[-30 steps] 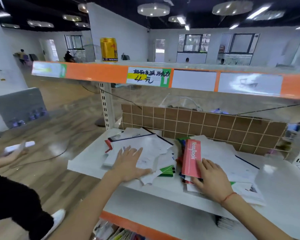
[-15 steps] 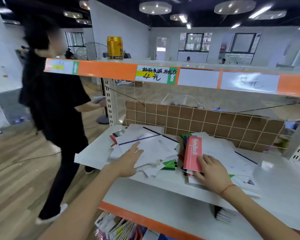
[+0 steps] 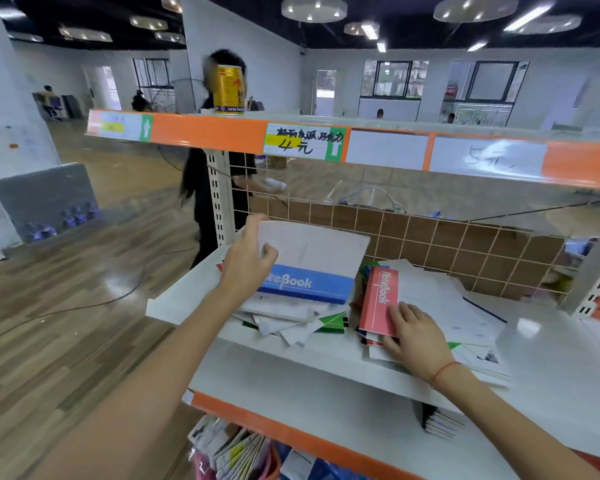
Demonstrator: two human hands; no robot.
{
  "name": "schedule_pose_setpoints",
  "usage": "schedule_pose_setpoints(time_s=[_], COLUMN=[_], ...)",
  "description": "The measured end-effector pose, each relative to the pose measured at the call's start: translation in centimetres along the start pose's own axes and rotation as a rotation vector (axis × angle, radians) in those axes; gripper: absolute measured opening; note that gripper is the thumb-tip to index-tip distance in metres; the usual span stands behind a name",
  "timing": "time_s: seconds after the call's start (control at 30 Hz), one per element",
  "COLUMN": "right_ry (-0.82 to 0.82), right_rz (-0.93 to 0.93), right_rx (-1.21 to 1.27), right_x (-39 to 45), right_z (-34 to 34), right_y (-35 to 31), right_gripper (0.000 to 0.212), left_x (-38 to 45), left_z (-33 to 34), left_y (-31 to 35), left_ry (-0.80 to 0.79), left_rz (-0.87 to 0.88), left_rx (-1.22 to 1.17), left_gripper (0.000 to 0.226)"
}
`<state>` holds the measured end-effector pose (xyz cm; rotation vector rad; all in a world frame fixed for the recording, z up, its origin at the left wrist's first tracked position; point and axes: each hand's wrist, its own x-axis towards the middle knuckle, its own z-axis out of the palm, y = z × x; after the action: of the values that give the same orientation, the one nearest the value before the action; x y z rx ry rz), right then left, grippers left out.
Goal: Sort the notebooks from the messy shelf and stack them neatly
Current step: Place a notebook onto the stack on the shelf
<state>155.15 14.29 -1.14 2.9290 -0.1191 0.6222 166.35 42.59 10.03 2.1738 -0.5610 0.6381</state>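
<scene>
Left hand (image 3: 248,263), thumb and curled fingers clamped on the left edge of a white notebook with a blue title band (image 3: 312,268), holds it tilted above the left paper heap on the white metal shelf (image 3: 291,372). Right hand (image 3: 414,336), fingers straight and slightly apart, presses a thin red notebook (image 3: 378,301) atop the right heap.

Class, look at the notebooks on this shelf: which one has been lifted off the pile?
The blue-banded notebook, gripped by the left hand and tilted up above the pile. The red notebook lies on its pile under the right hand.
</scene>
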Motion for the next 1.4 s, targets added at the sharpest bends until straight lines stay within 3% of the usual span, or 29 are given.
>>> schedule_pose_setpoints(time_s=[0.17,0.3,0.43,0.57,0.67,0.77,0.93,1.07,1.2,1.27,1.4], right_ry=[0.014,0.0,0.014,0.058,0.056,0.037,0.024,0.018,0.035,0.011,0.058], right_rz=[-0.011,-0.002,0.018,0.027,0.017,0.006,-0.028,-0.083,-0.172,-0.202,-0.202], right_rx=[0.005,0.008,0.021,0.011,-0.001,-0.015,-0.03,-0.045,-0.027,-0.02,0.009], right_x=[0.0,-0.1,-0.2,-0.4,-0.4,-0.2,0.1,-0.2,-1.5,-2.6,-4.7], right_z=[0.0,0.2,0.2,0.2,0.0,-0.2,-0.7,-1.6,-2.2,-2.1,-2.4], right_y=[0.0,0.0,-0.2,-0.4,-0.5,-0.5,-0.4,-0.5,0.0,0.5,1.5], right_gripper=[0.053,0.054,0.056,0.062,0.066,0.058,0.054,0.054,0.031,0.051,0.074], left_x=[3.4,5.7,6.3,4.3,2.0,0.6,-1.5,-3.7,-5.6,-6.4,-8.4], left_z=[1.2,3.0,6.5,9.5,10.8,10.8,9.0,8.1,7.7,7.5,7.2], left_y=[1.6,1.3,0.0,-1.7,-2.4,-2.3,-0.4,1.5,2.3,2.4,2.4], left_ry=[-0.027,-0.14,-0.228,-0.446,-0.639,-0.663,-0.898,-1.034,-1.045,-1.001,-0.821], left_rz=[-0.108,0.058,0.171,0.107,0.079,0.093,-0.057,-0.043,-0.043,-0.064,-0.018], left_rx=[0.242,0.363,0.672,0.846,0.908,0.81,0.636,0.639,0.683,0.69,0.715], left_gripper=[0.062,0.078,0.085,0.081,0.054,0.034,0.098,0.116,0.082,0.068,0.068])
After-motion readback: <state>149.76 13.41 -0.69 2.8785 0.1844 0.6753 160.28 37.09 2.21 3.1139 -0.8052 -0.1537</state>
